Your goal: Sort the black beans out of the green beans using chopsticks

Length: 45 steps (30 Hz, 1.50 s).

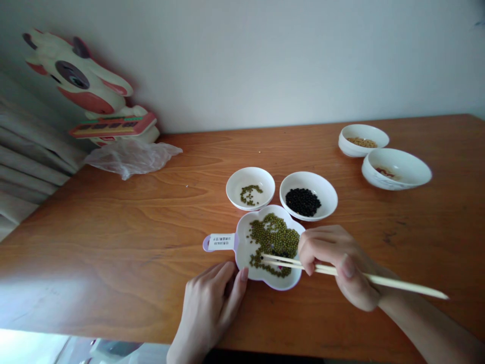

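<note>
My right hand [341,263] is closed around a pair of pale wooden chopsticks [405,286]. Their tips reach into a white flower-shaped dish [246,222] with a lilac rim and a labelled handle, among green mung beans [271,230]. A few dark beans lie near the tips. At the dish's lower left rim, my left hand [210,303] has curled fingers, with its thumb and forefinger against the edge. Just behind the dish stand two white bowls: the left bowl [234,184] contains some mung beans, the right bowl [328,194] a heap of black beans [303,202].
At the back right are a white bowl [344,146] with tan grains and another bowl [409,177] with reddish-brown pieces. A cow-shaped toy keyboard [113,124] and a crumpled clear plastic bag [132,156] stand at the back left. A wall borders the wooden table [132,242].
</note>
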Motion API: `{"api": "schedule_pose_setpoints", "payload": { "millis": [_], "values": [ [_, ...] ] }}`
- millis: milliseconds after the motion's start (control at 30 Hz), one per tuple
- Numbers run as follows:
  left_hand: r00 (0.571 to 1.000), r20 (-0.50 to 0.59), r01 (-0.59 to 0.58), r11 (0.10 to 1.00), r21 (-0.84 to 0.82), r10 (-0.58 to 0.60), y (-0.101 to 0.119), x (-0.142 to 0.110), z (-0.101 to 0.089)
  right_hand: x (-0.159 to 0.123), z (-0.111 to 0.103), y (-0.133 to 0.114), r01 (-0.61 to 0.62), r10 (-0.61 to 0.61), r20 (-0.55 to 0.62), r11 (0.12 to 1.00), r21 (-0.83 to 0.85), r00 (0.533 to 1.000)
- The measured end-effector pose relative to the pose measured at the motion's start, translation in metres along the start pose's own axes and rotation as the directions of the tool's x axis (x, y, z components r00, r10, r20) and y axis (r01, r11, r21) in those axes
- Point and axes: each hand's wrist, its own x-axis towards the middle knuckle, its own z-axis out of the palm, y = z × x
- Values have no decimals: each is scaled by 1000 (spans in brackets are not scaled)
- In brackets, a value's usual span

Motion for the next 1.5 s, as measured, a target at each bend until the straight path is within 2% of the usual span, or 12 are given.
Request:
{"api": "schedule_pose_setpoints", "payload": {
  "millis": [500,633,733,833,933,1067,1233,1300,1433,1500],
  "values": [
    [1000,8,3,1000,-6,-3,1,0,-1,-2,1,2,65,-63,-66,997,35,996],
    [1000,-6,-5,1000,-5,5,0,1,0,-3,-5,-2,105,-96,-183,994,39,978],
    [999,-25,-26,1000,2,26,-1,1,1,-7,-18,-8,110,-101,-350,994,8,931],
    [999,-25,-38,999,-6,38,-3,1,2,-12,-32,-12,74,-143,-524,986,-150,839],
    [999,-19,-45,999,-9,45,-4,1,3,-16,-41,-12,-9,-182,-617,956,-293,766],
    [998,-24,-53,999,2,53,-5,1,3,-16,-44,-7,-53,-139,-655,963,-264,743],
    [998,-24,-57,998,17,57,-5,1,2,-12,-46,-8,-10,-107,-700,987,-161,706],
    [998,-24,-57,998,19,57,-5,1,2,-10,-48,-13,17,-86,-670,994,-109,738],
    [999,-21,-35,999,15,36,-4,1,2,-8,-49,-20,23,10,-446,997,69,895],
    [999,-23,-32,999,15,33,-3,1,2,-8,-47,-20,-7,44,-334,994,112,942]
  ]
}}
